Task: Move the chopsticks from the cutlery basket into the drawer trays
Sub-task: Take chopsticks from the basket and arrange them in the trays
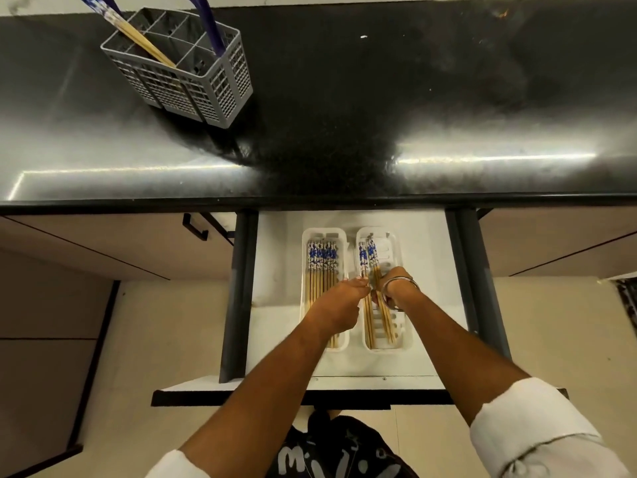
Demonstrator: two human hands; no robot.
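Note:
Two white trays lie side by side in the open drawer (424, 243). The left tray (306, 236) holds several chopsticks (322, 267) with blue-and-white tops. Fewer chopsticks (367, 260) lie in the right tray (396, 243). My left hand (339, 305) reaches across to the right tray, fingertips at its chopsticks. My right hand (393, 288), a bangle on its wrist, curls its fingers round the same chopsticks from the right. The grey cutlery basket (193, 81) stands on the counter at the far left with a few chopsticks (138, 37) leaning in it.
The black polished counter (379, 115) runs across the top. A blue handle (210, 25) rises from the basket. Dark drawer rails (238, 298) flank the drawer. Closed cabinet fronts sit on both sides, with a black handle (194, 227) on the left one.

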